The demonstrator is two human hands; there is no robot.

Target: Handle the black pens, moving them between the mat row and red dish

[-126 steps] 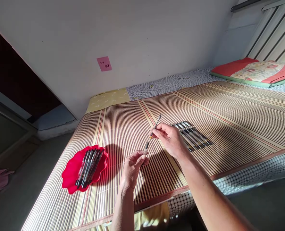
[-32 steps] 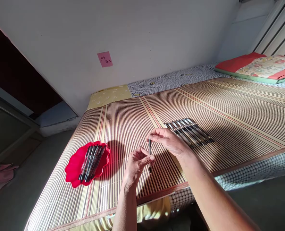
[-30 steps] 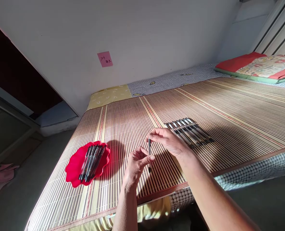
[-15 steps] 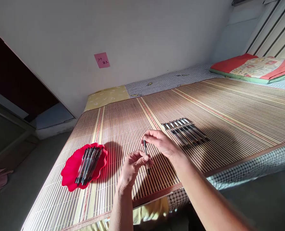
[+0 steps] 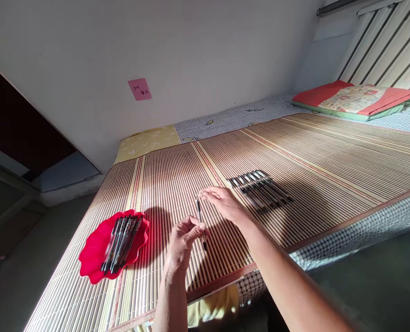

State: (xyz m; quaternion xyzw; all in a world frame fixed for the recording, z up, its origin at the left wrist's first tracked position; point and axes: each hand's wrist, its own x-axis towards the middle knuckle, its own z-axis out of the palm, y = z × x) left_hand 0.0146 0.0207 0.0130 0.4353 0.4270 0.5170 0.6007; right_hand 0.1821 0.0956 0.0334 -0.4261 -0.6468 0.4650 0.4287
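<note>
A slim pen (image 5: 199,210) with dark ends stands nearly upright, pinched around its lower half between the thumb and fingers of my left hand (image 5: 187,233). Beside the pen's upper end is my right hand (image 5: 225,203), its fingers stretched out and holding nothing; whether a fingertip still touches the pen is hard to tell. On the left, a red scalloped plate (image 5: 90,251) carries several similar pens (image 5: 121,242) lying together. Right of my hands, more pens (image 5: 260,189) lie side by side in a row on the striped mat.
The slatted bamboo mat (image 5: 170,175) covers a bed against a white wall. Folded red and floral bedding (image 5: 357,99) lies at the far right. A pink note (image 5: 139,89) with handwriting is stuck on the wall. The bed's front edge (image 5: 222,288) runs below my hands.
My right hand has loosened from the pen's upper end and its fingers have straightened. My left hand keeps its pinch. The whole view has shifted slightly.
</note>
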